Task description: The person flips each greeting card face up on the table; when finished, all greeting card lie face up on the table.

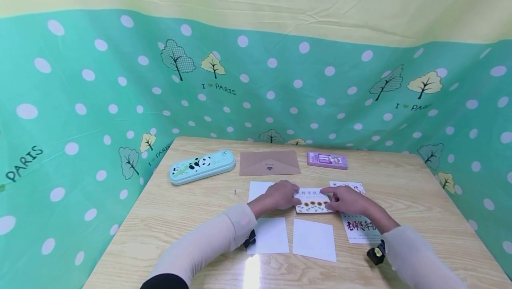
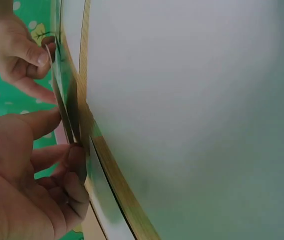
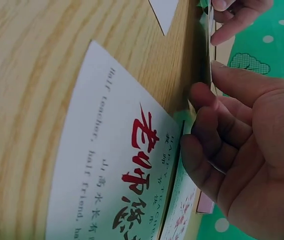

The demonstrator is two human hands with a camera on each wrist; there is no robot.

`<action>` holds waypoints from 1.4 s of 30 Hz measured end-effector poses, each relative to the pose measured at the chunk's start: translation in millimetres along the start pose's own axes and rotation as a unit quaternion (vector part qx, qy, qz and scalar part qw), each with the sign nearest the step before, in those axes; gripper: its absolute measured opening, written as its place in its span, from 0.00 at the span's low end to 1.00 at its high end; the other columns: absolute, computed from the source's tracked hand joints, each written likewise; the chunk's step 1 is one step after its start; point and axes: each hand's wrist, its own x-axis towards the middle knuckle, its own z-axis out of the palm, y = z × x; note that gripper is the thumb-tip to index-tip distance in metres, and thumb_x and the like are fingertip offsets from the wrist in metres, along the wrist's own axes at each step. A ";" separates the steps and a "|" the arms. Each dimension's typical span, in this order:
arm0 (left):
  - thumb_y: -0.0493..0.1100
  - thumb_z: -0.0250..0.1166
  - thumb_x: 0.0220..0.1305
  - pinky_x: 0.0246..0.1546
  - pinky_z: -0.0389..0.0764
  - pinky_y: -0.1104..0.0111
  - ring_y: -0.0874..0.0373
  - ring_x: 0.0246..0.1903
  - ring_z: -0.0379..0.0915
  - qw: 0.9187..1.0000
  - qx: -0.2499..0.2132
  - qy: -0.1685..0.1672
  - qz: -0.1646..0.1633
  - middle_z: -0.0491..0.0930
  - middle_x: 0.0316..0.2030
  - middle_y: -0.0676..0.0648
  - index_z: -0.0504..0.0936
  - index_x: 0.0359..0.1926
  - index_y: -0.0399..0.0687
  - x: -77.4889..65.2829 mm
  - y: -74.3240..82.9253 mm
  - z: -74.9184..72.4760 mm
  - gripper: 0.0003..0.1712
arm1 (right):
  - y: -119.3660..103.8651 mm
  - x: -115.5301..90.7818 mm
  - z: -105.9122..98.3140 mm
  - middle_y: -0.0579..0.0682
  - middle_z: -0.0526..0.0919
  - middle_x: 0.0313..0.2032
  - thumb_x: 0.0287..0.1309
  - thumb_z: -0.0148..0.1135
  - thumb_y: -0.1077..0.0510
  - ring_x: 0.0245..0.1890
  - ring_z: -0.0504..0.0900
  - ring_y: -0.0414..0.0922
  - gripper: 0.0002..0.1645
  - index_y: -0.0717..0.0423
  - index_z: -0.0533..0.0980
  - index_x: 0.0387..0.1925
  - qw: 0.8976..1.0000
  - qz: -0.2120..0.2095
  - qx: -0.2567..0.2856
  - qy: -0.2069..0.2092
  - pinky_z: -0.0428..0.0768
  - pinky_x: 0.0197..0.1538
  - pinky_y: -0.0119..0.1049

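Note:
A greeting card [image 1: 313, 201] with sunflowers and Chinese lettering is held between both hands, raised off the table in the wrist views. My left hand [image 1: 283, 194] pinches its left edge between thumb and fingers. On the opposite edge, my right hand [image 1: 349, 199] pinches it the same way. Below the right hand lies a card with red lettering [image 3: 132, 165], and a floral card [image 1: 357, 186] lies just behind that hand. Blank white cards lie near the left hand, one behind it [image 1: 259, 188] and one in front [image 1: 272, 235].
Another blank white card [image 1: 314, 239] lies at the front. Along the back are a panda pencil case [image 1: 202, 167], a brown envelope [image 1: 270, 163] and a purple box [image 1: 327, 160]. A green dotted curtain [image 1: 256, 93] hangs behind the wooden table [image 1: 160, 222].

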 end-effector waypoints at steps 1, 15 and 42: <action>0.57 0.66 0.68 0.27 0.70 0.72 0.63 0.26 0.68 1.000 0.000 -0.004 -0.003 0.74 0.26 0.56 0.79 0.35 0.55 -0.4 0.8 -0.6 0.13 | -0.2 0.2 0.2 0.43 0.75 0.20 0.65 0.67 0.54 0.19 0.70 0.38 0.32 0.60 0.73 0.68 1.000 0.002 -0.001 -0.001 0.68 0.25 0.31; 0.62 0.70 0.62 0.42 0.82 0.62 0.57 0.40 0.75 0.997 0.055 -0.013 -0.050 0.79 0.52 0.46 0.77 0.67 0.52 -4.5 12.5 -1.6 0.37 | -5.3 4.7 7.6 0.44 0.75 0.21 0.64 0.68 0.54 0.20 0.70 0.40 0.35 0.55 0.71 0.71 0.999 0.033 -0.017 0.008 0.67 0.25 0.30; 0.61 0.66 0.67 0.40 0.81 0.64 0.60 0.39 0.74 0.998 0.060 0.002 -0.021 0.79 0.52 0.48 0.75 0.69 0.53 -8.7 13.5 5.5 0.35 | -22.2 -4.1 4.4 0.43 0.75 0.22 0.65 0.67 0.54 0.21 0.70 0.39 0.30 0.58 0.74 0.66 0.997 0.015 -0.066 0.026 0.68 0.26 0.31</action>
